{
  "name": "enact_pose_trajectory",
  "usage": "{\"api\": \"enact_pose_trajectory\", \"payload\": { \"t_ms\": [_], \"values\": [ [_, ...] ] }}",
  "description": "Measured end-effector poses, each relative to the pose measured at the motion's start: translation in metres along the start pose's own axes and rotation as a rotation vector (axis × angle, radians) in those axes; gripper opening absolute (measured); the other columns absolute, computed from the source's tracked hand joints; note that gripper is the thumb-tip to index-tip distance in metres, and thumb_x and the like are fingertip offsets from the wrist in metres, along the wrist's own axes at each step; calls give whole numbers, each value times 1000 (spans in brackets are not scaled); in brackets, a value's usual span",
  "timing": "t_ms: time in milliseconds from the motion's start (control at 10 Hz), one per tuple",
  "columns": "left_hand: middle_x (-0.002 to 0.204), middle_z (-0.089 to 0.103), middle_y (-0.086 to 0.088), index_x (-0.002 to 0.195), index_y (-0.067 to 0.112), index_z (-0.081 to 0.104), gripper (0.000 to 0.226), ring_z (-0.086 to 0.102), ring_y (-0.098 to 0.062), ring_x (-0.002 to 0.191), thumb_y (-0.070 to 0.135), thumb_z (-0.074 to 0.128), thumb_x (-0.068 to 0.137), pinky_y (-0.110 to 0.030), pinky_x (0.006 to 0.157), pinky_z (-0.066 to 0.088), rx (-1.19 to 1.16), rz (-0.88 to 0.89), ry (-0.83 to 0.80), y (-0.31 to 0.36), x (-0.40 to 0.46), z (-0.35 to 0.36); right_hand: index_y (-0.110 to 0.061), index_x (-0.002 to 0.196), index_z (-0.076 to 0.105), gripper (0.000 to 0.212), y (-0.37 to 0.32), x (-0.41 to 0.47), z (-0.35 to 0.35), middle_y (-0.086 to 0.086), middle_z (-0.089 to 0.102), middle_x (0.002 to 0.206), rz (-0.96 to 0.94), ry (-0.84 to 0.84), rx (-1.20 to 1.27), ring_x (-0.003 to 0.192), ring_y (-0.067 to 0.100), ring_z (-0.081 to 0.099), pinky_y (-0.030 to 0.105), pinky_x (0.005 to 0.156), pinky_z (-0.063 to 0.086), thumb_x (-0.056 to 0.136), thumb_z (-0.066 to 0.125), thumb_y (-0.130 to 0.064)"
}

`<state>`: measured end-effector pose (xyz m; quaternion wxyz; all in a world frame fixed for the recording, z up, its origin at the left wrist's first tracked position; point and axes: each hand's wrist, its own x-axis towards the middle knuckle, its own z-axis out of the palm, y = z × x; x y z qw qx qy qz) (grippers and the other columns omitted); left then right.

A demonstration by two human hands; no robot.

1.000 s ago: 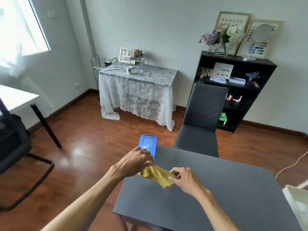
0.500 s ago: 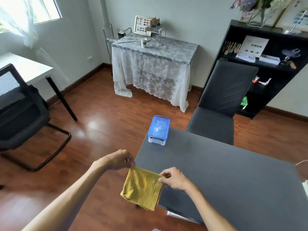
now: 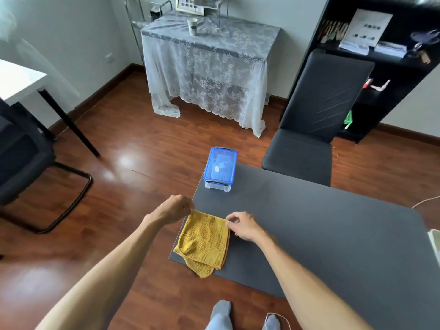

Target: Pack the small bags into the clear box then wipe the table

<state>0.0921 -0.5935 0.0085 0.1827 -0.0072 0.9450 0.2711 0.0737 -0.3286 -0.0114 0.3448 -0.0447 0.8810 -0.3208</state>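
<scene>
A yellow cloth (image 3: 203, 241) is spread at the near left corner of the dark grey table (image 3: 321, 234), its lower edge hanging over the table's edge. My left hand (image 3: 173, 209) pinches the cloth's far left corner. My right hand (image 3: 241, 225) pinches its far right corner. A clear box with a blue lid (image 3: 221, 168) stands shut at the table's far left corner, with small bags faintly visible inside. It is a short way beyond my hands.
A black chair (image 3: 314, 120) stands at the table's far side. Behind it is a black shelf (image 3: 390, 67). A lace-covered side table (image 3: 207, 63) stands by the wall. An office chair (image 3: 26, 158) and a white desk (image 3: 16, 79) are on the left. My feet in socks (image 3: 221, 315) are on the wood floor.
The cloth went from bunched between my hands to stretched out flat, and it now lies on the table's near left corner. The camera has tilted downward.
</scene>
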Motion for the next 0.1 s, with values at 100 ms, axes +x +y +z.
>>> {"api": "enact_pose_trajectory", "payload": {
  "t_ms": [100],
  "values": [
    [114,71,-2,120,15,66,29,67,-17,98,22,66,91,-33,83,55,34,18,66,4,-5,11,-33,128,62,34,14,-3,-3,-9,69,105,-25,89,77,102,16,65,32,92,48,94,59,-40]
  ]
}}
